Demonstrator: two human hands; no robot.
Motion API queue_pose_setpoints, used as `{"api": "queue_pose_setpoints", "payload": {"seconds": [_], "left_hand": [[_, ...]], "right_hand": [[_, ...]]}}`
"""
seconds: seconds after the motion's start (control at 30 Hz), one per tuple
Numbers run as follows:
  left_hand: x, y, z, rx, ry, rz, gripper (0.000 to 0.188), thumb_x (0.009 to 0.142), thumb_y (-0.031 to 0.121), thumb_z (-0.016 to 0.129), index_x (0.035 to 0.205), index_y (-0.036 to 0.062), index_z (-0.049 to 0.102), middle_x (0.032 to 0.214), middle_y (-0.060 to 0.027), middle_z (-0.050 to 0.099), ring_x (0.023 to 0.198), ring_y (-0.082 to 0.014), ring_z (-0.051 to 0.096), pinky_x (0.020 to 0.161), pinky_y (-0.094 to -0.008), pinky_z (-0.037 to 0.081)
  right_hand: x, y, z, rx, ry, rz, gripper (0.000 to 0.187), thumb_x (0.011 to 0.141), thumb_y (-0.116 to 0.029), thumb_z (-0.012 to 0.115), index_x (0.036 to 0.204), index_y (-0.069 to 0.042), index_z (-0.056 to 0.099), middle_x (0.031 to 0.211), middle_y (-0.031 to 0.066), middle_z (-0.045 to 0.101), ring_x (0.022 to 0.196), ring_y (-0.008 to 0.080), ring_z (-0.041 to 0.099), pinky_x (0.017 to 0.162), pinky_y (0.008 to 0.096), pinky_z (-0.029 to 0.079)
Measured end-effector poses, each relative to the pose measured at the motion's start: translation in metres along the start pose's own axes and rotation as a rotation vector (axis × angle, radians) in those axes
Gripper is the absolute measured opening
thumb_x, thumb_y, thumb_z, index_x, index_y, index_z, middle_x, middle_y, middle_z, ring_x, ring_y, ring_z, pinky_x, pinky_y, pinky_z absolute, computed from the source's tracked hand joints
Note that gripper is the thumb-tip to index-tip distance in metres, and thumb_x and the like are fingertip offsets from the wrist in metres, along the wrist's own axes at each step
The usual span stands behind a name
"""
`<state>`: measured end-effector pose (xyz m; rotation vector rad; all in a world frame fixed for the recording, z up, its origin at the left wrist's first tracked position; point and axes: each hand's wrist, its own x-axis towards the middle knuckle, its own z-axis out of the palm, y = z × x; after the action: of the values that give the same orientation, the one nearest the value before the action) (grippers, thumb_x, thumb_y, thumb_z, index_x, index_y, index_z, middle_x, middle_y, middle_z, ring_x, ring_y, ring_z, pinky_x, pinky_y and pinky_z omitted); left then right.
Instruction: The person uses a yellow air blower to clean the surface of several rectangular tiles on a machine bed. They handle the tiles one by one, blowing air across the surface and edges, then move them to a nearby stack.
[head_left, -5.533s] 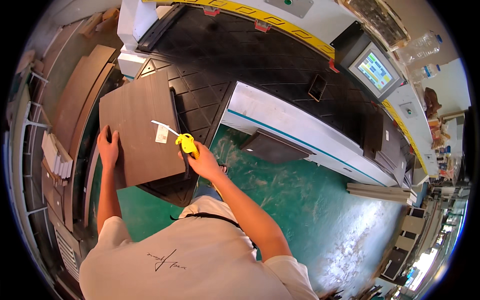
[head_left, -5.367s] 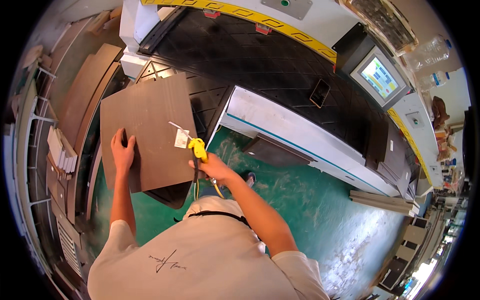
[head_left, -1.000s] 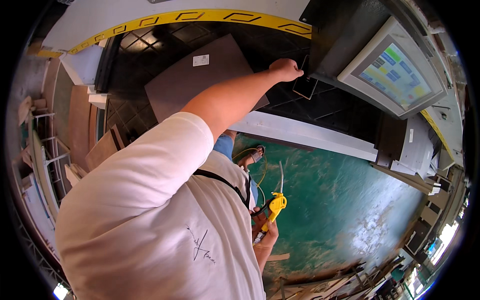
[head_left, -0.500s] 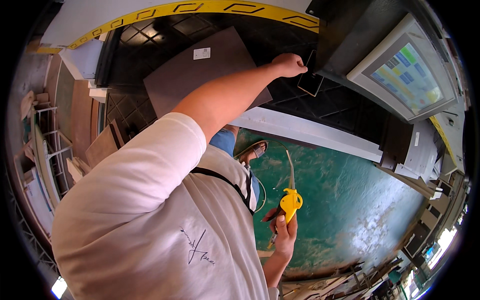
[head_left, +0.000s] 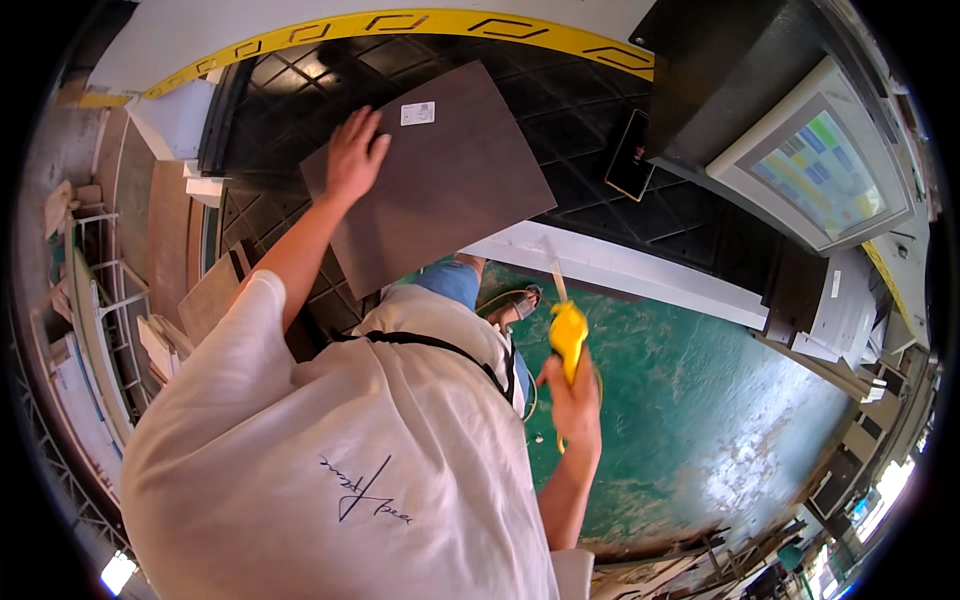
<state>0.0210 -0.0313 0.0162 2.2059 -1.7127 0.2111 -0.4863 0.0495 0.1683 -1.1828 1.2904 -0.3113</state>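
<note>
My left hand (head_left: 357,160) lies over the left part of a dark brown flat panel (head_left: 450,190), with its fingers spread. A small white label (head_left: 418,113) is stuck near the panel's far edge, just right of that hand. The panel rests at a slant on a black grooved bed, and its near corner reaches toward my waist. In my right hand (head_left: 573,402), closed round its body, is a yellow air blow gun (head_left: 569,332), held above the floor with its thin nozzle pointing at the bed's pale front edge. Motion blurs the nozzle.
A dark smartphone (head_left: 631,160) lies on the black bed (head_left: 570,130). Beyond it stands a machine housing with a touchscreen panel (head_left: 815,165). A yellow slotted strip (head_left: 430,22) runs along the back. The hose trails over the green floor (head_left: 680,400). Boards fill a rack (head_left: 95,300) at left.
My left hand has moved from beside the smartphone leftward onto the brown panel, and its fingers have spread. My right hand has raised the blow gun and turned it toward the bed.
</note>
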Motion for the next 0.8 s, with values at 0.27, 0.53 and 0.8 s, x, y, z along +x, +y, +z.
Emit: {"api": "queue_pose_setpoints", "payload": {"seconds": [0.27,0.53,0.8], "left_hand": [[-0.077,-0.119,-0.015,-0.034,-0.051,-0.354,0.059,0.113,0.048,0.041,0.154,0.0082,0.051,0.164,-0.0173,0.043,0.156,-0.0365,0.032,0.126,-0.0473,0.027],[-0.093,-0.101,-0.021,-0.204,0.091,-0.415,0.051,0.111,0.038,0.047,0.151,0.0059,0.054,0.161,-0.0200,0.046,0.153,-0.0406,0.036,0.125,-0.0496,0.030],[-0.125,0.003,-0.054,0.036,-0.109,-0.153,0.055,0.104,0.032,0.059,0.151,0.0066,0.051,0.166,-0.0212,0.036,0.156,-0.0410,0.029,0.125,-0.0619,0.018]], "right_hand": [[0.105,-0.084,0.049,-0.170,-0.164,-0.017,0.046,0.105,-0.033,0.060,0.138,-0.001,0.053,0.102,0.0266,0.071,0.093,0.0472,0.070,0.082,0.0482,0.054],[0.137,-0.123,0.113,-0.258,-0.368,-0.108,0.049,0.105,-0.036,0.059,0.136,0.001,0.051,0.107,0.0332,0.069,0.104,0.0533,0.065,0.089,0.0546,0.051],[0.082,-0.081,0.073,-0.247,-0.465,-0.085,0.043,0.105,-0.031,0.062,0.134,-0.001,0.055,0.092,0.0177,0.068,0.082,0.0271,0.068,0.078,0.0422,0.053]]}}
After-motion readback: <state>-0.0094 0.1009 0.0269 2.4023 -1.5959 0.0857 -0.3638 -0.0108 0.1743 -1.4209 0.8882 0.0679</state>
